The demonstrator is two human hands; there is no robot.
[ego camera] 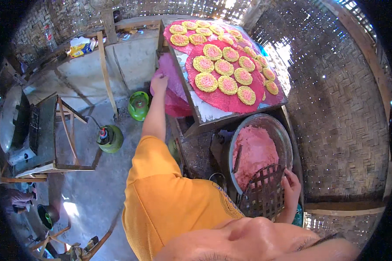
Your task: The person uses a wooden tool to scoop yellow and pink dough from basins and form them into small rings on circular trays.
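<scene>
My left hand (159, 84) grips the edge of a pink mesh sheet (173, 94) hanging beside the wooden table (196, 125). On the tabletop lie round pink mesh sheets (227, 102) with several yellow-rimmed, pink-centred discs of noodle-like strands (205, 81). Below them stands a large metal basin (289, 140) of crumbly pink food mass (254, 143), with a dark flat stick (237, 159) in it. My right hand (291, 186) holds the rim of a round, open-weave bamboo tray (264, 189), tilted over the basin's near edge.
Two green gas cylinders (138, 106) (110, 138) stand on the concrete floor to the left. Beyond them, a stove (23, 155) bears a large wok (13, 120). A wooden post (107, 75) leans against the low wall. Woven bamboo walls (343, 130) enclose the space.
</scene>
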